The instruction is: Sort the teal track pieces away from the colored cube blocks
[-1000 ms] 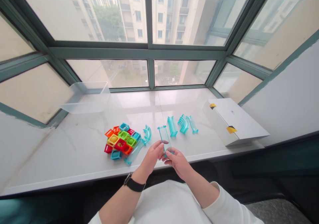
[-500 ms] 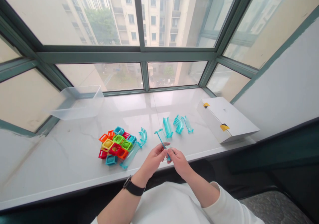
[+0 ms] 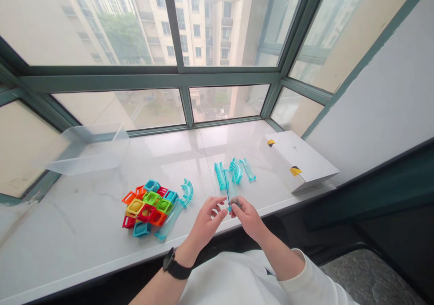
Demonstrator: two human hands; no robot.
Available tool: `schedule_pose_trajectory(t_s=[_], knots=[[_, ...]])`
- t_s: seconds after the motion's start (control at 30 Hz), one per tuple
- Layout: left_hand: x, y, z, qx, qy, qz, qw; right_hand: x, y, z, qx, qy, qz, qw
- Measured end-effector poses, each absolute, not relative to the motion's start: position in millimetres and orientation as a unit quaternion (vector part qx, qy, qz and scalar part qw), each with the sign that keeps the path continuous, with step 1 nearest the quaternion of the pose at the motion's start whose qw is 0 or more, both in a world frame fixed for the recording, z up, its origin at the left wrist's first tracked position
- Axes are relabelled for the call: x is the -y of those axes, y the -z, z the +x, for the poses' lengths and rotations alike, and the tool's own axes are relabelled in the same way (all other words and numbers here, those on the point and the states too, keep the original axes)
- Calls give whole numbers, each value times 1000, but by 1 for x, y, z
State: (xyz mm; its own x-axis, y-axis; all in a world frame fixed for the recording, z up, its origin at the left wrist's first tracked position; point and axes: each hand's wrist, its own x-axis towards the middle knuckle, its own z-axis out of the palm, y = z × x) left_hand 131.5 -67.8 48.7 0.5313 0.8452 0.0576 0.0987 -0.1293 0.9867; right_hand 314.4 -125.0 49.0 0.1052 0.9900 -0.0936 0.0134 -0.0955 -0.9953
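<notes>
Teal transparent plastic forms the straight track piece point(image 3: 228, 191) we are holding nearly upright between our hands, edge-on to us, over the front part of the white stone windowsill point(image 3: 84, 205). Our right hand point(image 3: 249, 219) is closed on its lower end, pinching it between thumb and fingers. Our left hand point(image 3: 205, 223) is open and loosely curled, holding nothing, with its fingertips point(image 3: 219, 200) just beside the piece (at this angle we cannot tell whether they touch it).

Taking 12 o'clock as toward the window, three more teal track pieces point(image 3: 236, 170) lie close together at 12 to 1 o'clock. A curved teal track piece point(image 3: 186, 192) sits at 9 o'clock, and a long straight track piece point(image 3: 168, 221) lies at 8 o'clock. Just past those two, at 9 o'clock, is a cluster of red, orange, yellow, green and blue square plastic frames point(image 3: 145, 208). At 2 o'clock, well apart, is a white cardboard box point(image 3: 294, 160) marked with yellow-and-black tape. A clear plastic bin point(image 3: 88, 149) stands farther out at 10 o'clock, against the green window frame point(image 3: 149, 81). A black wristwatch point(image 3: 174, 266) circles our left wrist.
</notes>
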Motion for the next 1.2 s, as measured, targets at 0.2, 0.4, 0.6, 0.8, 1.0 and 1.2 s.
schedule_pose_trajectory(t_s=[0.2, 0.4, 0.6, 0.8, 1.0, 1.2], knots=[[75, -58, 138, -346, -326, 709, 520, 126, -53, 313, 466, -468, -559, 501], [76, -62, 140, -356, -325, 711, 512, 121, -45, 305, 449, -440, -590, 508], [75, -60, 140, -360, -335, 714, 499, 116, -47, 302, 441, -467, -575, 507], [73, -54, 140, -364, -330, 719, 492, 118, -45, 311, 482, -461, -576, 472], [73, -54, 142, -364, -318, 725, 491, 118, -46, 315, 504, -433, -590, 458], [71, -51, 143, -392, -322, 687, 520, 120, -45, 320, 540, -380, -615, 430]])
